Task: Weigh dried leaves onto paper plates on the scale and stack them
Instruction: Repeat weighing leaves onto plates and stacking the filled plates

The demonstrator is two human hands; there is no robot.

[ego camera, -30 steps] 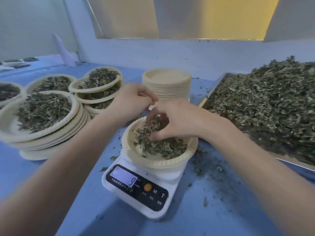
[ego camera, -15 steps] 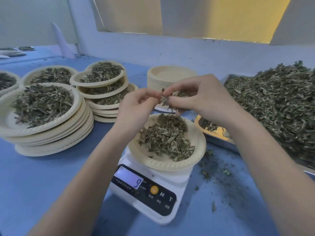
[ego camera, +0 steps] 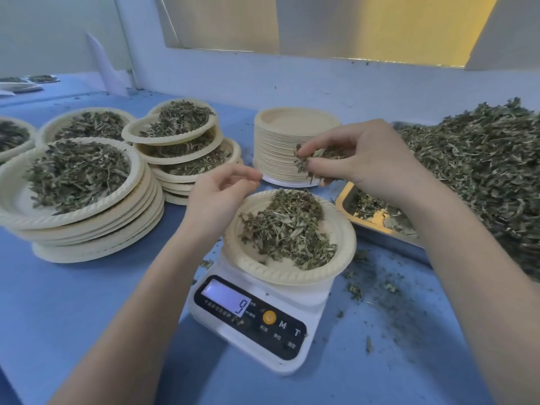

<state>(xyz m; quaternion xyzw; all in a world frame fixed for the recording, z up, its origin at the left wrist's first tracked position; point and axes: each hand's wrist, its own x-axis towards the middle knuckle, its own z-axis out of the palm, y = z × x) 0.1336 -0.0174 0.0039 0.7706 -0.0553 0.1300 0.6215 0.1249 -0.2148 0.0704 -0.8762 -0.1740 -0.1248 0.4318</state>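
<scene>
Since half a second ago my two hands have drawn apart: my right hand holds a clump of dried leaves pinched between thumb and curled fingers, above the far rim of the paper plate. My left hand hangs beside that plate's left edge, fingers loosely curled, thumb and forefinger tips nearly meeting; I cannot tell if they hold a scrap. That plate sits on the scale, reading 9. Behind are the empty plates, at right the leaf tray, at left the filled stacks.
</scene>
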